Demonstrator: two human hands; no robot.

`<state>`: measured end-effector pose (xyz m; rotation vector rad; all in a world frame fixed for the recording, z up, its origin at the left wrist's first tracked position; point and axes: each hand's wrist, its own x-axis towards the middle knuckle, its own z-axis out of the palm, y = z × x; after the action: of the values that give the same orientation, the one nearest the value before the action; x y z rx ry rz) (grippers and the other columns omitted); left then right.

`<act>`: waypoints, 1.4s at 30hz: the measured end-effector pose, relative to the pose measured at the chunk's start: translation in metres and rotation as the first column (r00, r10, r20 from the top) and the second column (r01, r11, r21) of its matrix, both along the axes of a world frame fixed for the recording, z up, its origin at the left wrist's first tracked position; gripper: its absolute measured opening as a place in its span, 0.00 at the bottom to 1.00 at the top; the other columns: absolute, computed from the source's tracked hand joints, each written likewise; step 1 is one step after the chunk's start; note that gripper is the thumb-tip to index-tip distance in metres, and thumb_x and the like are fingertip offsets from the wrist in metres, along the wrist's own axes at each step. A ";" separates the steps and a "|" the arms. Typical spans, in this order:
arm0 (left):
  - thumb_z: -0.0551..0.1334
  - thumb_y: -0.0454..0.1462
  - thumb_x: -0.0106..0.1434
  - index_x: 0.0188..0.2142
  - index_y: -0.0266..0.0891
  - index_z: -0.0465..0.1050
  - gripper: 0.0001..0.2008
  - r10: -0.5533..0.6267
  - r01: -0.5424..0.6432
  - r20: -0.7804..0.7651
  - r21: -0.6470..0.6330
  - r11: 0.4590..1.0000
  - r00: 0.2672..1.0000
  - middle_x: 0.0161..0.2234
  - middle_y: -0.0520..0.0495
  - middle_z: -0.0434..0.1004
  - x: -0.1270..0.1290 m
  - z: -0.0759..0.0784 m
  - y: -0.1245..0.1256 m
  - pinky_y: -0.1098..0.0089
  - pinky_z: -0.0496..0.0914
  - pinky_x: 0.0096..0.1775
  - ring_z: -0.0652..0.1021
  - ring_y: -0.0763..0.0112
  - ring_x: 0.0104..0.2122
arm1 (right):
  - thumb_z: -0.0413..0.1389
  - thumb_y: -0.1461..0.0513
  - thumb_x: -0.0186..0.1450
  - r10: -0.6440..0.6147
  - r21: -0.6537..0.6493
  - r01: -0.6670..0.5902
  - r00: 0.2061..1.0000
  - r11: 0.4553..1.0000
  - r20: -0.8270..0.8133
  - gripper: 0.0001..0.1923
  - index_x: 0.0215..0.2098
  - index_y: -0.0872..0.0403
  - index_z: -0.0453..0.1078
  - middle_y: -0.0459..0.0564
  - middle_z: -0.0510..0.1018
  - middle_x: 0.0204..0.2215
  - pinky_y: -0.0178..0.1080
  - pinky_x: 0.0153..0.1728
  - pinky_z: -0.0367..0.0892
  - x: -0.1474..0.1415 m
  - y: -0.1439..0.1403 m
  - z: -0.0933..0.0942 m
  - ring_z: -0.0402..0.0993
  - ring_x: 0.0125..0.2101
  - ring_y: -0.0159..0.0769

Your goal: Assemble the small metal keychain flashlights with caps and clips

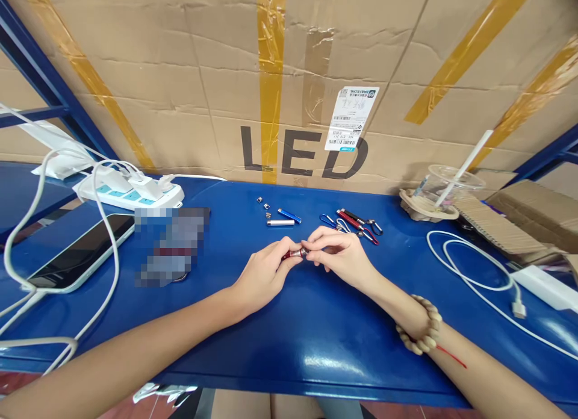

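Head view: both hands meet over the blue counter, pinching a small red and silver tube between them.
The left hand grips the tube's red end between thumb and curled fingers, while the right hand, below a beaded bracelet, pinches its silver end with the fingertips; the tube lies nearly level, near the middle of the counter. Just beyond it rest a silver cylinder, a blue cylinder and a few tiny metal pieces; behind the right hand is a cluster of red and black tubes with clips. A phone and a white power strip lie well to the left, a coiled white cable to the right, and a cardboard box marked "LED" stands behind.
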<state>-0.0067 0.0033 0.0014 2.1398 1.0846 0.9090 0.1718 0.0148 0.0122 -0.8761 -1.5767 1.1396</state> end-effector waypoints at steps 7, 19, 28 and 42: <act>0.51 0.35 0.66 0.29 0.40 0.63 0.09 -0.014 0.021 -0.044 0.165 0.986 0.999 0.29 0.53 0.74 -0.002 -0.002 -0.003 0.75 0.64 0.31 0.74 0.74 0.29 | 0.67 0.63 0.46 0.042 -0.057 -0.045 0.998 0.997 -0.054 0.04 0.21 0.52 0.78 0.46 0.74 0.24 0.27 0.12 0.63 -0.006 -0.005 0.004 0.67 0.17 0.23; 0.52 0.36 0.66 0.40 0.42 0.69 0.08 -0.017 0.023 -0.040 0.136 0.990 0.999 0.36 0.51 0.78 0.000 0.000 -0.002 0.74 0.68 0.38 0.77 0.72 0.36 | 0.71 0.60 0.37 -0.057 -0.276 0.053 0.998 0.960 -0.004 0.17 0.13 0.59 0.66 0.43 0.70 0.22 0.25 0.11 0.57 -0.003 0.001 0.002 0.64 0.15 0.21; 0.51 0.37 0.67 0.43 0.44 0.69 0.10 0.002 -0.001 -0.013 0.016 1.000 1.000 0.38 0.54 0.77 0.002 0.004 0.000 0.76 0.66 0.39 0.76 0.74 0.36 | 0.66 0.52 0.47 -0.121 -0.113 0.132 0.988 0.985 0.099 0.20 0.15 0.59 0.65 0.45 0.71 0.27 0.28 0.13 0.59 -0.006 -0.006 0.003 0.62 0.14 0.19; 0.49 0.39 0.67 0.44 0.42 0.68 0.12 0.031 -0.031 0.002 -0.135 0.990 1.000 0.29 0.53 0.73 0.003 0.004 0.006 0.76 0.61 0.29 0.72 0.75 0.28 | 0.62 0.58 0.56 -0.169 0.306 0.099 0.963 0.947 0.211 0.08 0.32 0.54 0.77 0.47 0.73 0.31 0.30 0.16 0.64 0.006 0.003 -0.002 0.65 0.15 0.20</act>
<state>-0.0040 0.0093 0.0051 2.0145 1.1468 0.8295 0.1775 0.0173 0.0100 -0.9275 -1.7926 0.6995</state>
